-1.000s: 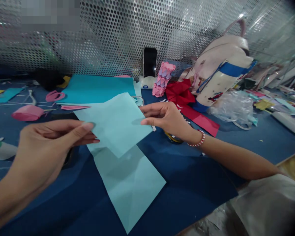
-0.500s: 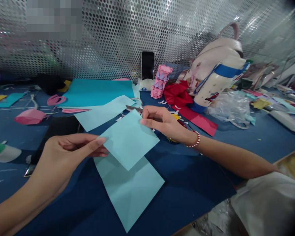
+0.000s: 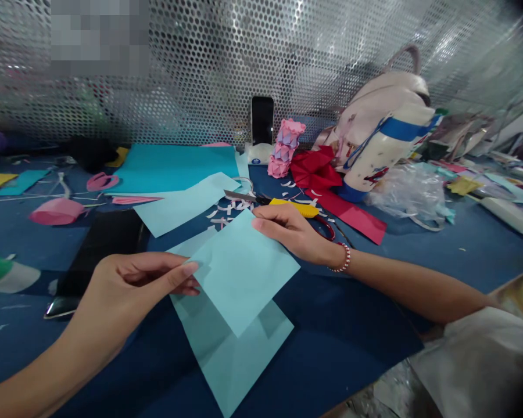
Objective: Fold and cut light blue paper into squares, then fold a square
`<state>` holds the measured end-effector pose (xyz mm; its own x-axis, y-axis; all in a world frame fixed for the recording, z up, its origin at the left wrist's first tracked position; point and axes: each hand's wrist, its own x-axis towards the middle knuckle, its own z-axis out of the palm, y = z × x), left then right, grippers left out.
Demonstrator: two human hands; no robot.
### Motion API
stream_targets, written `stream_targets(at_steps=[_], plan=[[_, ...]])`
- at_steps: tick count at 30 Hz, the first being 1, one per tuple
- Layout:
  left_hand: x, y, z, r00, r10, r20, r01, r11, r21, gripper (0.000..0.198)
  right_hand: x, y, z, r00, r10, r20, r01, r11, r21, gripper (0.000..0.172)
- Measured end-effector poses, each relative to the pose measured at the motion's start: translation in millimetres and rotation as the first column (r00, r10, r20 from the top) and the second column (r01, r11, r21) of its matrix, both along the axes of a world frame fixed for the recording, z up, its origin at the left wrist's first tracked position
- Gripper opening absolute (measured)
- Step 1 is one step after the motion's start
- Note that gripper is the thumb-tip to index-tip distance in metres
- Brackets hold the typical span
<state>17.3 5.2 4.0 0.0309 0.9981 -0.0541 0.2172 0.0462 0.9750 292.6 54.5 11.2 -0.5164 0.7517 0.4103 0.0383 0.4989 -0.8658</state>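
Pale blue square drawn down over a second sheet

At the far left, a green and white plastic tube (image 3: 13,276) lies well to the left of the left grip (image 3: 128,290). Just beyond that grip, a flat, glossy black rectangular case (image 3: 108,241) shows far more of itself than a second ago, when the hand hid most of it.

The left grip is closed on the left corner of a square sheet of pale blue paper (image 3: 246,273), thumb on top. Farther out from it, a long strip of pale blue paper (image 3: 187,203), partly covered by the square a second ago, now lies in plain view.

The square hangs between the two grips, lower and nearer the person than it was. Below it, a larger sheet of pale blue paper (image 3: 229,366) has barely shifted on the dark blue worktop (image 3: 353,360); shadow on it suggests the square is raised.

Uncovered too, just beyond the right grip (image 3: 292,232), are a pointed metal blade (image 3: 239,195) and curled white paper scraps (image 3: 218,222). The right grip pinches the square near its top corner. To my eye, the work now centres on the two sheets, the strip and blade being left aside.
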Motion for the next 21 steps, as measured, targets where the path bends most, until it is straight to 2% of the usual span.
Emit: stream_targets(at_steps=[8, 13, 17, 21], plan=[[3.5, 1.5, -0.5, 0.997, -0.069, -0.019, 0.069, 0.998, 0.001, 0.021, -1.2, -0.7, 0.1, 0.999, 0.046, -0.003, -0.046, 0.997, -0.068, 0.07], [3.1, -0.9, -1.6, 0.994, -0.103, -0.034, 0.103, 0.995, 0.013, 0.018, 0.5, -1.9, -3.4, 0.998, 0.059, -0.032, -0.06, 0.998, -0.035, 0.068], [3.1, -1.5, -1.6, 0.991, -0.124, -0.046, 0.125, 0.992, 0.014, 0.016, -0.1, -2.1, -4.9, 0.999, 0.033, 0.02, -0.033, 0.999, 0.008, 0.065], [5.0, -0.9, 2.5, 0.989, -0.141, -0.047, 0.141, 0.99, 0.001, 0.014, -0.8, -2.6, -6.0, 0.999, -0.024, 0.032, 0.025, 1.0, -0.007, 0.067]])
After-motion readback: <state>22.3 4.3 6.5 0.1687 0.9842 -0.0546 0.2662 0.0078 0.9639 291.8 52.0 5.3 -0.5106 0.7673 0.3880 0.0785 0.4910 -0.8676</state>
